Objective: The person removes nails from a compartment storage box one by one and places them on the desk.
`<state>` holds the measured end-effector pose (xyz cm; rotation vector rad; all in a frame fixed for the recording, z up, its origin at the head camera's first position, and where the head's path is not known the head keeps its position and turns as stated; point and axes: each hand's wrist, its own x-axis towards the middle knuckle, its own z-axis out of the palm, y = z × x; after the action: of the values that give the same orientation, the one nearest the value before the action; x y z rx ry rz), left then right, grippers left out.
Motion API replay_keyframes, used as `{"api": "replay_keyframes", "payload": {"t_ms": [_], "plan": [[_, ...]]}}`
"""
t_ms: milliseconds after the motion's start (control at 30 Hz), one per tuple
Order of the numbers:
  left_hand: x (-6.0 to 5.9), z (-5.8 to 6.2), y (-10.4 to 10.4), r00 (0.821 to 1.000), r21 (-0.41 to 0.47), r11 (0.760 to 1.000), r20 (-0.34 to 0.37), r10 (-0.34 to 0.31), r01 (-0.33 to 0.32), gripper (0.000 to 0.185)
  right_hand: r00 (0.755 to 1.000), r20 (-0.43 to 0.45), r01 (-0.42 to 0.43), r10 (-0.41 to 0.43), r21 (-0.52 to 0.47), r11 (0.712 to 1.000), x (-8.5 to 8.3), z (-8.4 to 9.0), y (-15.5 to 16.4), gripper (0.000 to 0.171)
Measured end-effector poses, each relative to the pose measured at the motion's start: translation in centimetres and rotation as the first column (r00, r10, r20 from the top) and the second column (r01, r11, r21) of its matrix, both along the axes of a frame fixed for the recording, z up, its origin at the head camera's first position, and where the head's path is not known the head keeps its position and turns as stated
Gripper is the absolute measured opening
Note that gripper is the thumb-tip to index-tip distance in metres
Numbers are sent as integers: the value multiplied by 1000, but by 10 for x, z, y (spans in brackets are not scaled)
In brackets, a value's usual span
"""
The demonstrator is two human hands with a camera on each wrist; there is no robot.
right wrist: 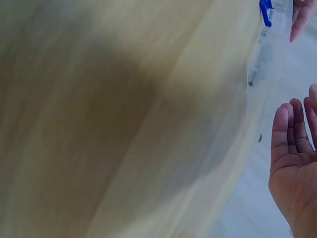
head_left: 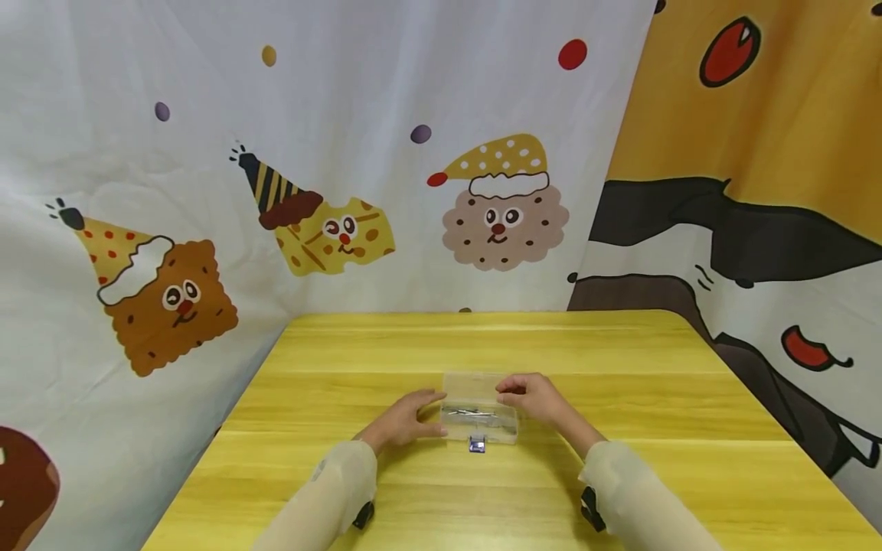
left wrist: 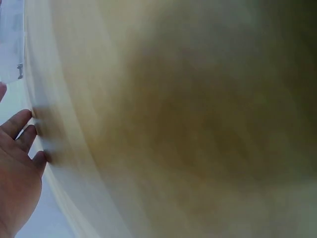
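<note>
a clear plastic box (head_left: 480, 417) with metal pieces inside sits near the middle of the yellow counter (head_left: 620, 360), its blue latch (head_left: 477, 445) on the near side. the left hand (head_left: 406, 421) rests at the box's left end, fingers relaxed and loosely spread. the right hand (head_left: 534, 398) touches the right far corner, fingers gently bent; whether they pinch it, i cannot tell. a cartoon-print curtain (head_left: 331, 176) hangs beyond the counter's far edge.
</note>
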<state>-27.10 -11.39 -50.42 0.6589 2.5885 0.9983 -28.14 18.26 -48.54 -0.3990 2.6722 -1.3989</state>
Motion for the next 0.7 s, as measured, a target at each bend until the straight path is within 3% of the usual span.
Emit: {"api": "replay_keyframes", "payload": {"t_ms": [233, 533, 700], "plan": [[2, -3, -2, 1000, 8, 1000, 8, 4, -4, 72, 1000, 3, -22, 22, -15, 1000, 5, -7, -7, 12], [1, 1, 0, 1000, -6, 1000, -1, -10, 10, 70, 999, -24, 33, -33, -11, 999, -1, -8, -8, 15], [0, 1, 1, 1000, -20, 1000, -3, -3, 3, 70, 998, -50, -31, 31, 0, 1000, -7, -13, -13, 13]]}}
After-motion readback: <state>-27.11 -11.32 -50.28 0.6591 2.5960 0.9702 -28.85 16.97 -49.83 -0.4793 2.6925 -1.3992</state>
